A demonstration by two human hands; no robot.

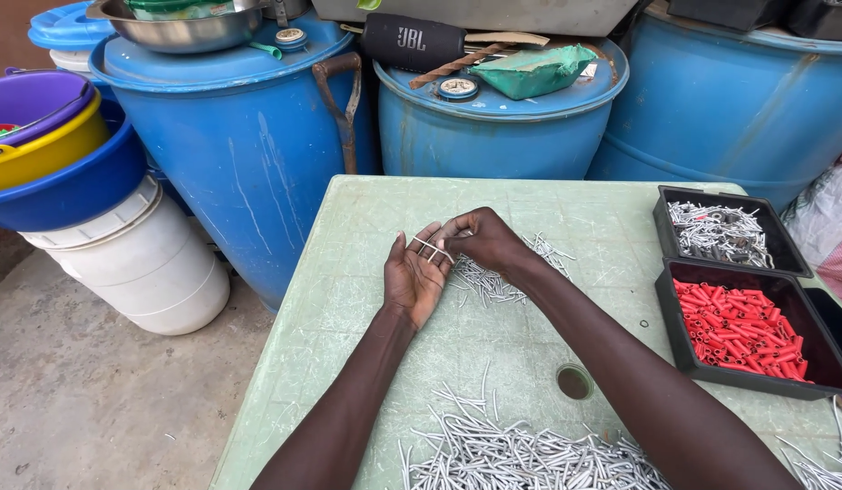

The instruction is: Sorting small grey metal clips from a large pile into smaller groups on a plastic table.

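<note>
1. Large heap of grey pins (530,458): cut off by the lower frame edge
2. Left hand (413,272): palm up, fingers loosely open, thin grey pins (433,247) lying across them, long axis running left-right
3. Right hand (484,240): fingertips pinched on those pins, grip partly hidden
4. Small pin pile (493,283): just beside both hands on the green table (348,272)

Three large blue plastic barrels (248,136) stand behind one pale green plastic table (366,236); two black rectangular trays (666,218) sit on it; two bare hands (416,272) meet.
</note>
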